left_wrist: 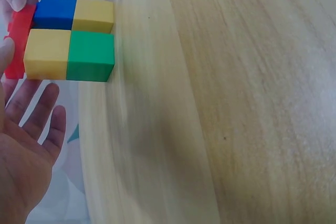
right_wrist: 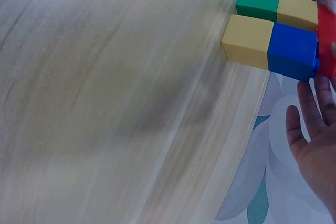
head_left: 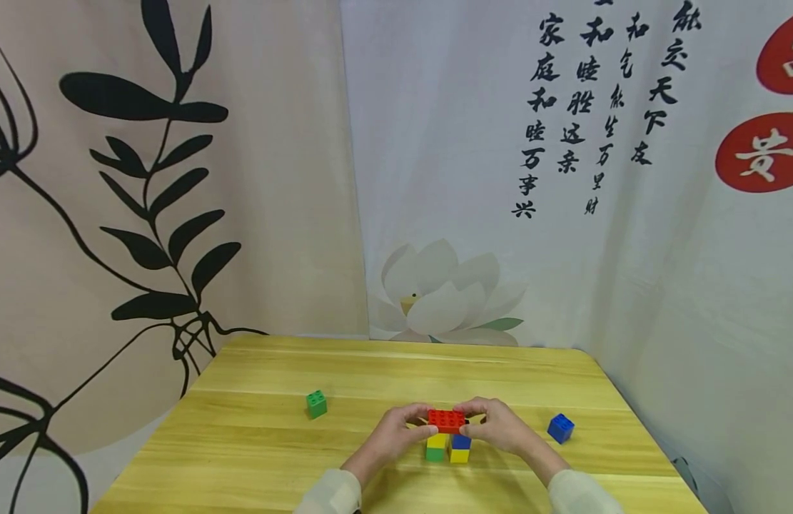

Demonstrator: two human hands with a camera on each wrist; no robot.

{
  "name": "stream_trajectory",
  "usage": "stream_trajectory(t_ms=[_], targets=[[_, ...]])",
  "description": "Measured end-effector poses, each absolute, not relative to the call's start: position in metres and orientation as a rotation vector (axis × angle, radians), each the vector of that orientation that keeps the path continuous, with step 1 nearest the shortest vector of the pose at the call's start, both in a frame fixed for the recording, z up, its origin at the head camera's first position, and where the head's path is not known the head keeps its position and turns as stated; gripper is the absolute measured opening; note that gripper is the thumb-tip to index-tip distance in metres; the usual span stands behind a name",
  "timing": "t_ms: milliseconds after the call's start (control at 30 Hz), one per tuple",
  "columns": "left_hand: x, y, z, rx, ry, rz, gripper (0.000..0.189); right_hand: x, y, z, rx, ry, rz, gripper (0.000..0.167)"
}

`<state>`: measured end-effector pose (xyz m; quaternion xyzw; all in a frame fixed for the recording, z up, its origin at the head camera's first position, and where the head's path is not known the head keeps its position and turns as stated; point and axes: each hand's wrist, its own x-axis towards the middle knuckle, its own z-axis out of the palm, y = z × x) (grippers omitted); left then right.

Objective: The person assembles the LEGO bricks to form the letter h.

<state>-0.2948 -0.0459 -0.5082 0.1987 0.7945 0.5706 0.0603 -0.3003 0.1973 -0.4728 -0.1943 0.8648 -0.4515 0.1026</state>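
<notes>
Head view: I'm watching the left hand (head_left: 396, 432) and right hand (head_left: 500, 427) pinching the red block (head_left: 446, 421), thumbs and fingers closed on opposite ends. Between them it is spanning the yellow-on-green stack (head_left: 436, 447) and the blue-on-yellow stack (head_left: 460, 449), whose studs (right_wrist: 316, 66) are partly showing just under it.

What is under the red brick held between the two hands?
An upper yellow block on a lower green block, and beside them an upper blue block on a lower yellow block. The red brick hides most of both upper blocks' tops.
</notes>
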Motion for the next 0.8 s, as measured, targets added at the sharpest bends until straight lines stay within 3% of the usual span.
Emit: stream_trajectory(t_ms=[333, 600, 800], targets=[[-0.298, -0.044, -0.509, 0.600, 2.428, 1.690, 0.022, -0.301, 0.198, -0.473, -0.596, 2.539, -1.332, 0.036], [-0.297, -0.043, -0.505, 0.565, 2.429, 1.658, 0.025, -0.298, 0.203, -0.479, -0.583, 2.568, -1.312, 0.056], [-0.297, -0.045, -0.503, 0.557, 2.437, 1.639, 0.026, -0.297, 0.207, -0.488, -0.600, 2.563, -1.292, 0.049]])
